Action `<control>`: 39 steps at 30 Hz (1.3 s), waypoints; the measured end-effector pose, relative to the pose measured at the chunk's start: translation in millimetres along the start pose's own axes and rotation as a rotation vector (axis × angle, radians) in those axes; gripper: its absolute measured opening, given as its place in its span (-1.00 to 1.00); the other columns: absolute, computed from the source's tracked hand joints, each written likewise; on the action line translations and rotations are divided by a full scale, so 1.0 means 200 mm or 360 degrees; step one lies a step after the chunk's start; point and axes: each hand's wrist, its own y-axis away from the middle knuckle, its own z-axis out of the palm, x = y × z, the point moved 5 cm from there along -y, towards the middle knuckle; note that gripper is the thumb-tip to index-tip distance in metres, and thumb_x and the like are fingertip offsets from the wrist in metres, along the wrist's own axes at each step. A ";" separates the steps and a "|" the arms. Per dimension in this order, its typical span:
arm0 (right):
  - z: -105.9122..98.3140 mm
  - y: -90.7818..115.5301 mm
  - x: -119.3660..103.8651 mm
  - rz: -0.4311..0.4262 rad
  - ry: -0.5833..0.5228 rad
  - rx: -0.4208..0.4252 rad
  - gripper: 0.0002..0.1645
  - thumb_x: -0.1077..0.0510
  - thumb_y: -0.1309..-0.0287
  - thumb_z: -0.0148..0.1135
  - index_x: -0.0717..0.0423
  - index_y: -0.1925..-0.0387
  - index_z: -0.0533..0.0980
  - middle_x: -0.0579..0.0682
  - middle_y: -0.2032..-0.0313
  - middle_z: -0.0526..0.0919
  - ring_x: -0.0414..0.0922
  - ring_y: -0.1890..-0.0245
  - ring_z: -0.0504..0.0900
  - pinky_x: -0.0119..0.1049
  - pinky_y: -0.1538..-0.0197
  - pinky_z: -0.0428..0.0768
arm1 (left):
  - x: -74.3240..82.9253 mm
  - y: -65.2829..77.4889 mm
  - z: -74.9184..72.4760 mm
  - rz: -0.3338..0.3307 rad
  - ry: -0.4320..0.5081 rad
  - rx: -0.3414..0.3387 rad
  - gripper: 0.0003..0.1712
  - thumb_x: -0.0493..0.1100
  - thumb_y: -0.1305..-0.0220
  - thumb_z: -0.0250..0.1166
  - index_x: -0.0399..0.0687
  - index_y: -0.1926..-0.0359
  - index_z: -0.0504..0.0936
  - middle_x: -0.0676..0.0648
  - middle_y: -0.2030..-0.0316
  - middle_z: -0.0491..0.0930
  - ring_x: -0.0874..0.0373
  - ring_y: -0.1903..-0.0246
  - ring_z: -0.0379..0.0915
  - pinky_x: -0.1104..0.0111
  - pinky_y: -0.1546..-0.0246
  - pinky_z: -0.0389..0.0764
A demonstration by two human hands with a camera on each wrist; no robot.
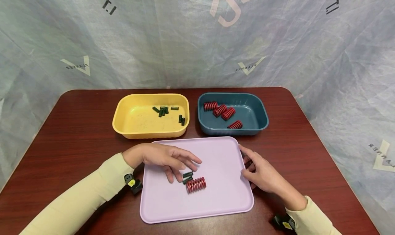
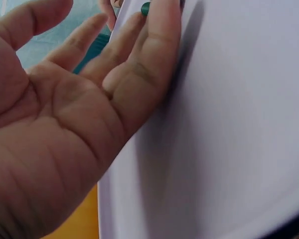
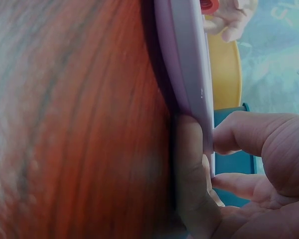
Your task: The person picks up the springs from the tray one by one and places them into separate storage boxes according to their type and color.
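A lilac tray (image 1: 220,197) lies on the table. On it are a large red coil spring (image 1: 196,185) and two small dark green springs (image 1: 187,175) side by side, just behind the red one. My left hand (image 1: 166,157) hovers over the tray's left part, palm turned inward and fingers loosely extended. Its fingertips are close to the green springs, and nothing shows in its grasp. My right hand (image 1: 260,171) holds the tray's right rim, with the thumb (image 3: 234,132) at the top edge and a finger (image 3: 189,149) along the outer side.
Behind the tray stand a yellow bin (image 1: 123,125) with several small green springs (image 1: 163,110) and a blue bin (image 1: 262,123) with several red springs (image 1: 228,113). The reddish-brown table (image 1: 77,132) ends at a hanging grey sheet (image 1: 185,39).
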 end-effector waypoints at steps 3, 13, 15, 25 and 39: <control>0.00 0.00 0.00 -0.0001 -0.0003 0.0000 -0.08 0.40 -0.26 0.25 0.10 -0.59 0.14 0.25 0.01 0.40 -0.02 0.29 0.63 -0.22 0.61 0.69 | 0.00 -0.01 0.01 -0.0009 -0.0016 -0.0036 -0.39 -0.23 -0.55 0.10 0.05 -0.55 0.31 -0.11 -0.39 0.44 -0.11 0.03 0.65 0.21 0.10 0.75; 0.00 0.00 0.00 0.0009 -0.0010 -0.0003 -0.07 0.40 -0.26 0.27 0.10 -0.58 0.15 0.24 0.01 0.40 -0.03 0.30 0.63 -0.22 0.61 0.70 | 0.01 0.00 -0.02 0.0094 0.0003 0.0123 -0.44 -0.29 -0.52 0.07 -0.21 -0.49 0.32 -0.25 -0.29 0.49 -0.03 0.14 0.66 0.18 0.08 0.74; 0.00 0.00 0.00 0.0007 -0.0013 -0.0005 -0.07 0.39 -0.25 0.27 0.10 -0.58 0.14 0.24 0.01 0.40 -0.03 0.31 0.63 -0.22 0.61 0.70 | 0.02 0.01 -0.04 0.0150 -0.0019 0.0205 -0.45 -0.27 -0.51 0.13 -0.24 -0.46 0.35 -0.26 -0.27 0.48 -0.03 0.17 0.65 0.18 0.11 0.75; 0.00 0.00 0.00 -0.0005 -0.0017 0.0003 -0.07 0.41 -0.24 0.25 0.10 -0.59 0.15 0.23 0.03 0.41 -0.03 0.32 0.64 -0.22 0.62 0.69 | 0.09 0.05 -0.06 0.0426 -0.0283 0.0459 -0.39 -0.30 -0.33 0.38 -0.25 -0.35 0.42 -0.34 -0.22 0.37 -0.04 0.47 0.48 0.32 0.45 0.60; 0.00 0.00 0.00 -0.0002 -0.0018 0.0006 -0.07 0.41 -0.24 0.25 0.08 -0.59 0.14 0.24 0.02 0.41 -0.03 0.31 0.63 -0.22 0.62 0.69 | 0.02 -0.01 -0.08 0.0354 -0.0122 0.0746 -0.54 -0.31 -0.37 0.36 -0.24 -0.25 0.51 -0.26 0.02 0.50 0.12 0.51 0.49 0.42 0.60 0.53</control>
